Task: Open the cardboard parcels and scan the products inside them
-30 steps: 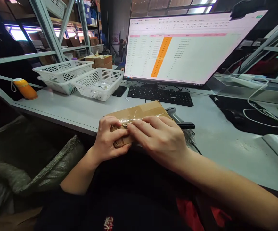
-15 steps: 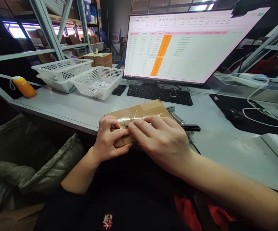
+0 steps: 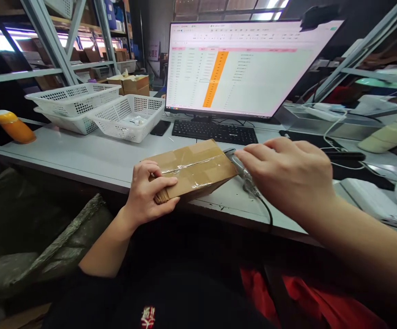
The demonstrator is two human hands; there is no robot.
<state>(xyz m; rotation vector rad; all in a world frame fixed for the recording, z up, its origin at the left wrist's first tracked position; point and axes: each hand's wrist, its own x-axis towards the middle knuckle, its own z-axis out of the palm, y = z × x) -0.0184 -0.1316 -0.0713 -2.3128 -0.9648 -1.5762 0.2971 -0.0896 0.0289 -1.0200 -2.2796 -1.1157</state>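
A taped brown cardboard box (image 3: 195,167) is tilted up at the table's front edge. My left hand (image 3: 150,189) grips its left end, thumb on top and fingers around the side. Shiny clear tape runs along the top, with a line down the seam. Off the box's right end, my right hand (image 3: 287,169) is closed around a black box cutter (image 3: 347,156); only its slim handle sticks out past the hand, and the blade is hidden. Just under that hand lies a grey handheld scanner (image 3: 241,170) with a cable, partly covered.
White perforated baskets (image 3: 126,119) stand at the left, near an orange bottle (image 3: 15,127). A keyboard (image 3: 215,131) and a monitor (image 3: 246,73) showing a spreadsheet are behind the box. A white device (image 3: 377,203) and cables lie right. A large sack (image 3: 64,246) sits below the table's left side.
My right hand has lifted off the box top and moved right with the box cutter, uncovering the taped seam. My left hand still grips the box. The view has shifted right.
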